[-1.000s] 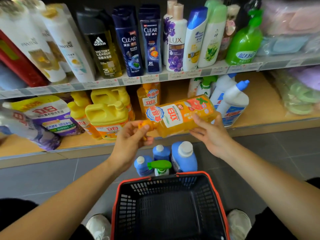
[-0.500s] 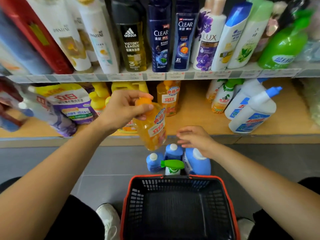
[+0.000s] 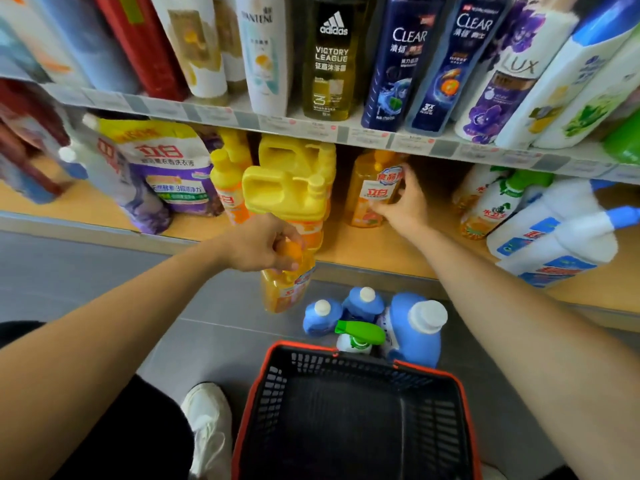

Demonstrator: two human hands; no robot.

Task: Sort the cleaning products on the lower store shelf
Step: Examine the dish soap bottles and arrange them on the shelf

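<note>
An orange detergent bottle (image 3: 285, 289) is held by its orange cap in the left hand (image 3: 261, 244), whose fingers are closed around the top; the bottle hangs upright below the hand, in front of the edge of the lower shelf (image 3: 374, 251) and above the grey floor (image 3: 86, 271). The right hand (image 3: 403, 202) is stretched into the lower shelf and is wrapped partly around a second orange bottle (image 3: 372, 188) that stands upright there; the fingers are curled against the bottle's right side, though whether it is fully gripped cannot be told. To the left of that bottle, large yellow jugs (image 3: 289, 181) are stacked on the shelf, and further left purple and white refill pouches (image 3: 166, 168) are seen leaning. On the right part of the shelf, white bottles with blue angled caps (image 3: 557, 237) are laid tilted, with a white spray bottle with a green top (image 3: 498, 199) beside them. On the floor, between the shelf and a black basket with a red rim (image 3: 349, 410), blue bottles with white caps (image 3: 414, 327) are grouped around a green-capped sprayer (image 3: 360, 334). The basket's interior appears bare. The upper shelf is filled with shampoo and body-wash bottles (image 3: 329, 57). A white shoe (image 3: 207, 417) is visible beside the basket.
</note>
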